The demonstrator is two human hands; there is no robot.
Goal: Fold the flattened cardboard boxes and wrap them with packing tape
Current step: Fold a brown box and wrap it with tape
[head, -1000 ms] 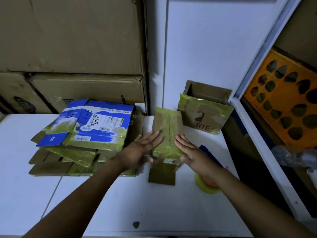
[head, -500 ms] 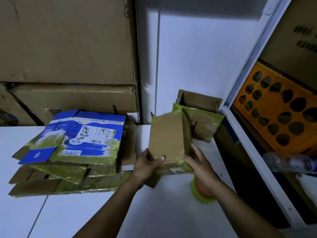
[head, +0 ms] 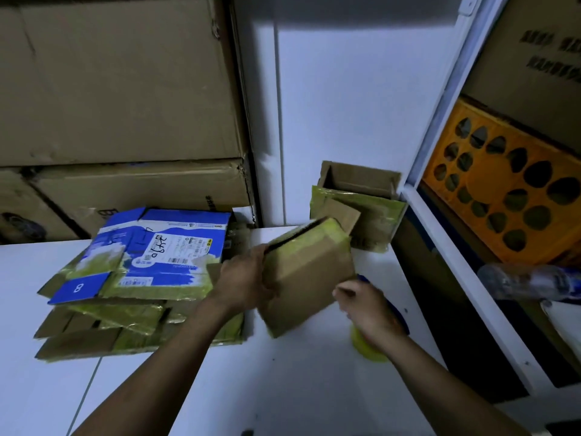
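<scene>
left hand [head: 242, 278]: grips the left edge of the small box, fingers curled round it.
right hand [head: 366, 305]: off the box, just beside its lower right edge and above the tape roll; the fingers look bent, but i cannot tell whether they have anything in them.
small box [head: 309, 278]: folded up and tilted, its lower corner down by the tabletop, with a dark slit gaping along its top edge.
tape roll [head: 369, 349]: yellow, lying on the tabletop [head: 283, 382], partly hidden under the right wrist.
doing it well: i'd have the left hand squeeze that slit closed and steady the box while the right brings the tape up. start the strip on a plain face, pull it taut across the seam, and turn the box rather than the roll.
risk: held one-handed at a tilt, the flaps may spring open before the tape bites.
stack of flattened boxes [head: 141, 297]: to the left, not yet folded.
taped box [head: 377, 215]: behind, against the wall, wrapped in greenish tape.
</scene>
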